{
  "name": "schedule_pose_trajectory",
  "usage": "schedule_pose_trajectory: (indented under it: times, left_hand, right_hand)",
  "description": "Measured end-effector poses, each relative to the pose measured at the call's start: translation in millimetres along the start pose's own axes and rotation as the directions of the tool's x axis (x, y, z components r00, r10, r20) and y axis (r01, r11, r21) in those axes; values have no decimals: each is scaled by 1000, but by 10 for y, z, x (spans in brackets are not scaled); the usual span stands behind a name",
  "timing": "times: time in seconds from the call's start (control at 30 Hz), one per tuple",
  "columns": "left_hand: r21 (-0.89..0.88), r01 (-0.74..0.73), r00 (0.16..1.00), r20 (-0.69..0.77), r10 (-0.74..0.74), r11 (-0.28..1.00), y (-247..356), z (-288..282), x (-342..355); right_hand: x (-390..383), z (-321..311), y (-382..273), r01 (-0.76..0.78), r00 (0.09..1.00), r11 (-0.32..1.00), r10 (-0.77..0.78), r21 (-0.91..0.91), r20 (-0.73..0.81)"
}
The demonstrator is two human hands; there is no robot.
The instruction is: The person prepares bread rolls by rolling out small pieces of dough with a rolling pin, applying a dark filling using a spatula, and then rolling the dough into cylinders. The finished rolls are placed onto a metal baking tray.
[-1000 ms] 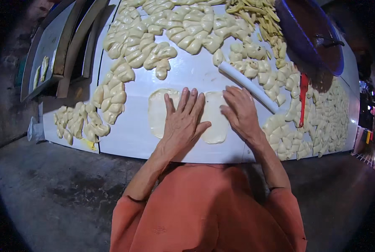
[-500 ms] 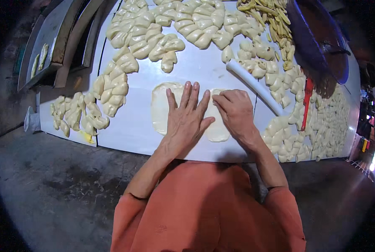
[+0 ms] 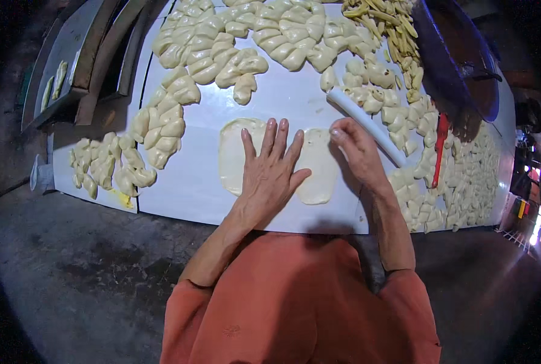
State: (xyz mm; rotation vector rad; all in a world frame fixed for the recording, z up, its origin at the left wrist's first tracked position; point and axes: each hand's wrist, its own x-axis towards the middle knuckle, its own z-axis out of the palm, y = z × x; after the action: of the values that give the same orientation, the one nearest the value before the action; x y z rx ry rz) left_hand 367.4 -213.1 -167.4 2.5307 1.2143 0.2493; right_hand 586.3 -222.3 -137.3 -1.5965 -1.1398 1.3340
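My left hand (image 3: 267, 167) lies flat with spread fingers on a pale, flattened dough sheet (image 3: 231, 164). Its thumb reaches the edge of a second, narrower sheet (image 3: 316, 179) to the right. Above that sheet's right edge, my right hand (image 3: 358, 148) is raised with thumb and fingertips pinched together; I cannot make out whether anything is between them. Just beyond it a white rolling rod (image 3: 346, 103) lies diagonally among dough pieces.
Shiny dough pieces (image 3: 282, 33) cover much of the white table (image 3: 185, 188). Yellow strips (image 3: 379, 21) lie at the back. Metal trays (image 3: 70, 73) stand left. A blue tub (image 3: 489, 103) with brown contents is at back right, near a red tool (image 3: 440, 151).
My right hand moved onto the narrower sheet's top edge with fingers drawn together, then lifted and shifted right, turning its fingertips up. My left hand has stayed flat on the dough.
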Motion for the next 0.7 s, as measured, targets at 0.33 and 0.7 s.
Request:
schedule_pose_trajectory:
  times: [0.33, 0.7]
  left_hand:
    - [-158, -79, 970, -238, 40, 984, 62, -135, 239]
    - [20, -201, 953, -226, 200, 979, -25, 1, 432]
  right_hand:
    - [-118, 38, 299, 25, 990, 999, -29, -26, -138]
    - [-147, 141, 334, 223, 938, 862, -317, -454, -142]
